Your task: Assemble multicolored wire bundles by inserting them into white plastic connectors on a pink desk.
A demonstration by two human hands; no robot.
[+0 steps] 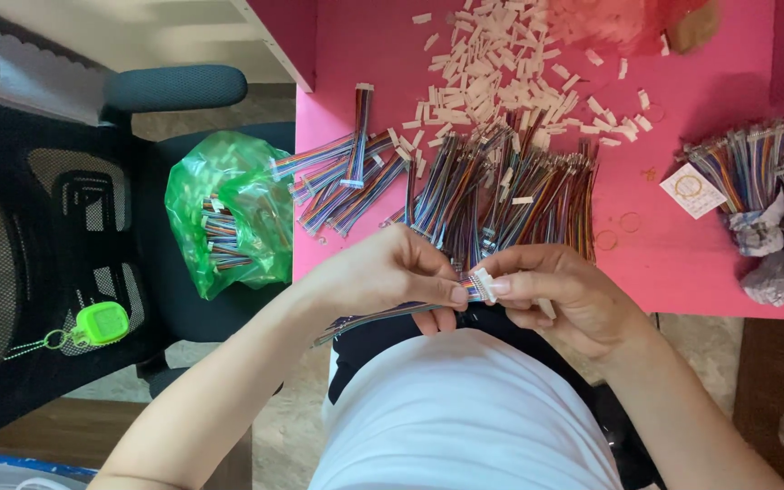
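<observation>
My left hand (387, 272) pinches a flat multicoloured ribbon cable (383, 316) near its end; the cable trails left under my wrist. My right hand (560, 290) holds a small white plastic connector (484, 285) at the cable's tip, thumb and forefinger on it. Both hands meet at the front edge of a pink table (682, 263). Just beyond them lies a heap of similar coloured cables (501, 191), and farther back a scatter of white connectors (492, 73).
A green plastic bag (256, 195) with finished cables sits on a black office chair (65, 227) to my left, with a green tag (100, 324) on it. More cable bundles (746, 168), crumpled plastic (778, 263) and rubber bands (630, 222) lie on the table's right.
</observation>
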